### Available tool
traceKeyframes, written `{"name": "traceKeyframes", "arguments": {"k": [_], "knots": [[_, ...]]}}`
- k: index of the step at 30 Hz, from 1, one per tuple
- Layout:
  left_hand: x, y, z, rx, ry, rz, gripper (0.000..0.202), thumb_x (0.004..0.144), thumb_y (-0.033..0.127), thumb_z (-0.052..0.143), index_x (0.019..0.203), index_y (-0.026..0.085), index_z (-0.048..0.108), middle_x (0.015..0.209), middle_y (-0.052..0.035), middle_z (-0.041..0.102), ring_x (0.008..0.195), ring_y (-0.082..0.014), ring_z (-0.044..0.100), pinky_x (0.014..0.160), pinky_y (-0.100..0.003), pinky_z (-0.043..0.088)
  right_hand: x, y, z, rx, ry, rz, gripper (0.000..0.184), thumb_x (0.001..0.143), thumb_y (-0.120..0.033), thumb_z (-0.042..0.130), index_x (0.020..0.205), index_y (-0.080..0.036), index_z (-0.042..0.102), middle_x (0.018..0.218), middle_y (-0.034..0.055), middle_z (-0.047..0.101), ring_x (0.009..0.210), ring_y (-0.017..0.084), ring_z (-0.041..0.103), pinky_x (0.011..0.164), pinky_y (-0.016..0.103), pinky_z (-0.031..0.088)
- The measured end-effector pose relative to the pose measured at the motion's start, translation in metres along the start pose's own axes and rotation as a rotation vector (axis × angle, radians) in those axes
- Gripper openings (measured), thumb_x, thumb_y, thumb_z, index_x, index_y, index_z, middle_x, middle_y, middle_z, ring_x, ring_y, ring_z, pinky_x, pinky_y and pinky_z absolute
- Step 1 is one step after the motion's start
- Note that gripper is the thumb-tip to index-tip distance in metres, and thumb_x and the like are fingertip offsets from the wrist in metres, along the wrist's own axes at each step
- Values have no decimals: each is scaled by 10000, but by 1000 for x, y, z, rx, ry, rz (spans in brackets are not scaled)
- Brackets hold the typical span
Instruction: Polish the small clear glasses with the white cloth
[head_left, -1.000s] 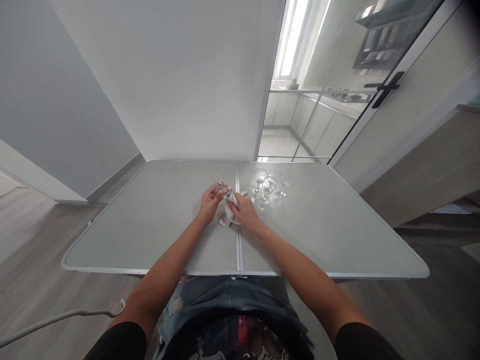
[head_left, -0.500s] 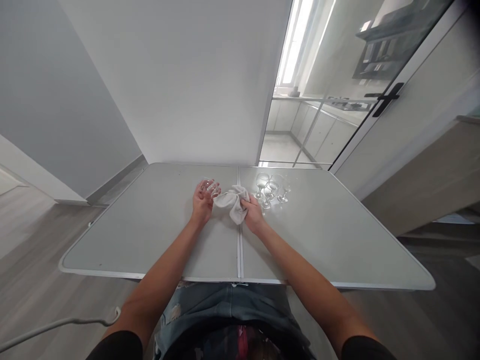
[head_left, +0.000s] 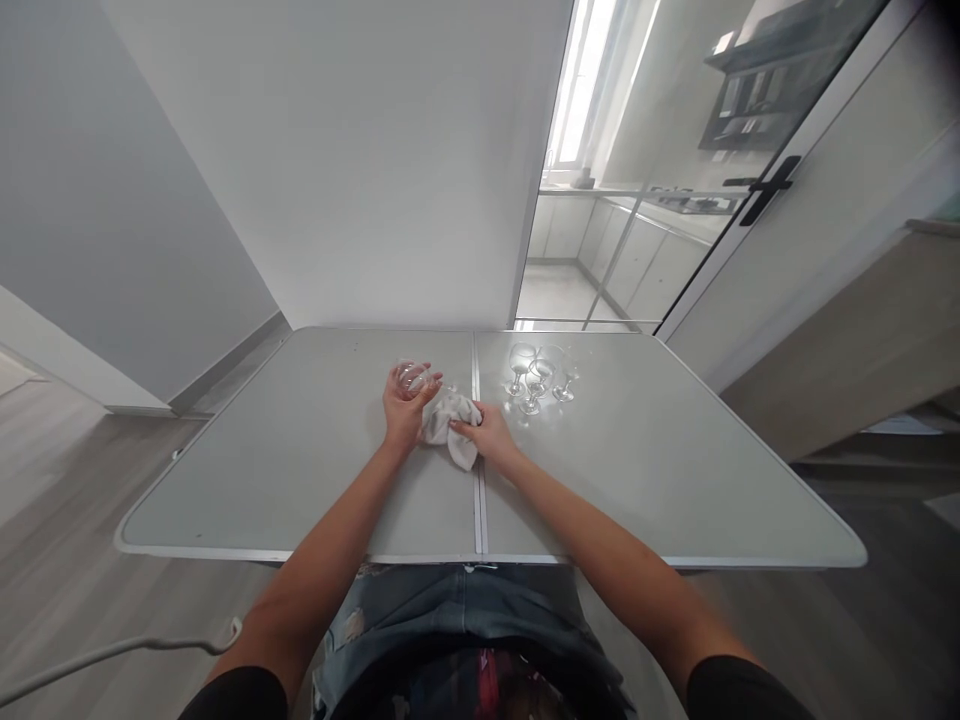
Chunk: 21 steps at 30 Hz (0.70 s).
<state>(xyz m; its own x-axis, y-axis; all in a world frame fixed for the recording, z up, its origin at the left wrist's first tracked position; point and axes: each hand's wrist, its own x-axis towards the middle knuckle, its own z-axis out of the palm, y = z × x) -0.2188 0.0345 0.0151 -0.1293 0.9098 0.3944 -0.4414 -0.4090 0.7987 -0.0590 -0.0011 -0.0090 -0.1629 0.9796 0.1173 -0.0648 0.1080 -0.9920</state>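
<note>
In the head view my left hand [head_left: 405,408] is wrapped round a clear wine glass [head_left: 412,376], its bowl tilted up and to the left above the table. A crumpled white cloth [head_left: 456,425] is bunched in my right hand [head_left: 484,432], close against the left hand. Whether the cloth covers the glass's stem and foot cannot be seen clearly. Just right of the table's middle seam stands a group of several clear stemmed glasses [head_left: 538,376], near my right hand but apart from it.
A light grey folding table [head_left: 637,470] with a pale metal rim spans the front. Behind it rise a white wall [head_left: 360,180] and a glass door with a black handle [head_left: 771,190]. A white cable [head_left: 112,655] hangs at lower left.
My right hand has moved left and slightly down with the cloth, up against my left hand. The left hand still holds the glass. The view has shifted slightly.
</note>
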Motion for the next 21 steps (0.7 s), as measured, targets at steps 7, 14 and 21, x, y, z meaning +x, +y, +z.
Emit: {"name": "traceKeyframes", "arguments": {"k": [7, 14, 21], "knots": [[-1, -1, -3, 37, -18, -13, 606, 675, 293, 895, 1159, 242, 532, 1188, -83, 676, 1000, -250, 741, 957, -441, 569, 2, 3, -1, 210, 229, 119, 285, 640, -252, 729, 913, -175, 697, 809, 6, 694, 726, 165, 610, 658, 267, 482], [-2, -8, -1, 118, 5, -20, 666, 635, 248, 917, 1164, 230, 514, 1137, -74, 682, 918, -215, 755, 893, -408, 607, 6, -1, -3, 297, 54, -60, 534, 679, -174, 665, 1211, -222, 646, 1069, 28, 723, 950, 209, 665, 860, 329, 536], [-2, -16, -9, 215, -110, -279, 678, 610, 297, 922, 1193, 153, 608, 1043, -101, 719, 897, -202, 736, 846, -363, 613, -9, -9, 2, -224, 34, -324, 711, 899, -251, 529, 1582, -265, 330, 1606, 21, 386, 1480, 246, 362, 1245, 436, 266]]}}
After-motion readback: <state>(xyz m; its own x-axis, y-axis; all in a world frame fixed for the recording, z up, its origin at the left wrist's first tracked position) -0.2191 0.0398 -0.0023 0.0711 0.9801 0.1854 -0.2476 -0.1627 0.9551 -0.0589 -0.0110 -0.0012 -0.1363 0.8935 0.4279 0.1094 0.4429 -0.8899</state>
